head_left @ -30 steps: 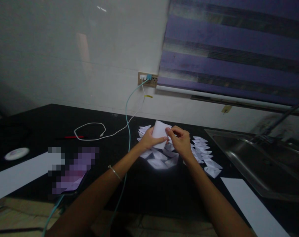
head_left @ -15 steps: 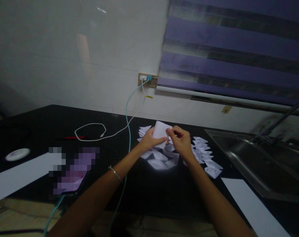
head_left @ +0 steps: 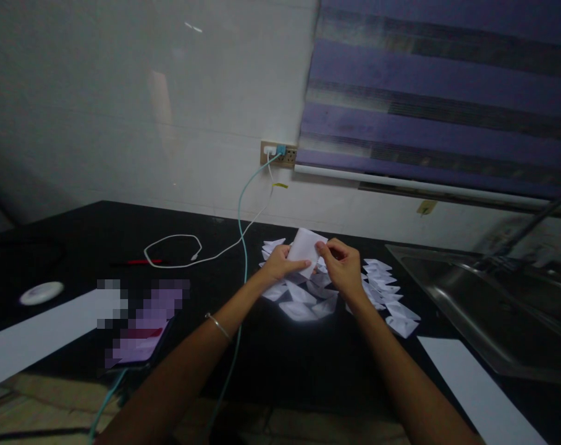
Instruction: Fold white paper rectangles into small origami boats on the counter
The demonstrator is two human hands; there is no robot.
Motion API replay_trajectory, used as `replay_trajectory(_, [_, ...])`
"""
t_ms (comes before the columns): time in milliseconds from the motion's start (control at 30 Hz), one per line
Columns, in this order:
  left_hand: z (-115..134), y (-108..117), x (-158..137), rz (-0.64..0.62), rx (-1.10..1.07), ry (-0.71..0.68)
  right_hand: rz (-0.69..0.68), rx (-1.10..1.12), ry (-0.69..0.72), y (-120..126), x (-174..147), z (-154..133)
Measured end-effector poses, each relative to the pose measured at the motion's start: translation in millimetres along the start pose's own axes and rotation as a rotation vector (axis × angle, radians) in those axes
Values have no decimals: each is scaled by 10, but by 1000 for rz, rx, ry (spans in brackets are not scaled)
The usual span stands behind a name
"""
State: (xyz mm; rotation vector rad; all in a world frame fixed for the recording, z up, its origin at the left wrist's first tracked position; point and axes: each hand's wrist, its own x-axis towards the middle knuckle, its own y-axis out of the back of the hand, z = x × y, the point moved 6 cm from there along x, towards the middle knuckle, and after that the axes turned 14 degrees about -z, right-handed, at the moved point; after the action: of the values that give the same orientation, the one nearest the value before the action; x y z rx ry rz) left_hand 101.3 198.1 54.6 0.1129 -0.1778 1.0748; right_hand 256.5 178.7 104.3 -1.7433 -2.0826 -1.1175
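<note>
A folded sheet of white paper [head_left: 305, 246] is held up between both hands, above the dark counter [head_left: 206, 377]. My left hand [head_left: 282, 264] grips it from the left, thumb lying across its front and the other fingers hidden behind. At its right edge, my right hand [head_left: 343, 262] pinches the paper between thumb and bent fingers. Several folded white paper boats [head_left: 298, 310] lie below and behind the hands. A further row of paper boats [head_left: 394, 296] stretches to the right of my right forearm.
White paper strips lie left [head_left: 53, 330] and right [head_left: 475, 383]. A phone [head_left: 146, 327], partly pixelated, rests left with a teal cable [head_left: 244, 259] nearby. A white cable [head_left: 169, 266], a red pen [head_left: 144, 262] and a white round object [head_left: 42, 293] lie further back. A metal sink [head_left: 475, 309] is at right.
The view has shifted slightly, so everything sits a little lower and to the right. Both hands keep their hold on the paper, with hardly any change in pose.
</note>
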Motion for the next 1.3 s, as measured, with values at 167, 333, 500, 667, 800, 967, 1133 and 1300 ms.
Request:
replay_trajectory(167, [66,40,-27,105,53,-27,-138,85,-62,-107,11,129])
replay_trajectory(333, [71,35,-34,33,38,-32,-145,33,-52,-71,17,123])
replay_trajectory(500, [-10,186,-26,-25,-77,56,-99,9,-51,68,46,148])
replay_trajectory(667, [-32,280,-16,-64,-86,74,-63,39,-77,156,62,240])
replay_trajectory(800, [-21,221,-17,-126,-39,31,-76,86,-113,156,51,276])
replay_trajectory(967, [-41,90,-39,-232,26,12,-299,106,-117,18,35,280])
replay_trajectory(1133, [-24,50,-57,-280,74,21,-344,96,-118,-4,27,290])
replay_trajectory(1300, [-86,98,-60,-286,237,56,-369,132,-130,-9,19,273])
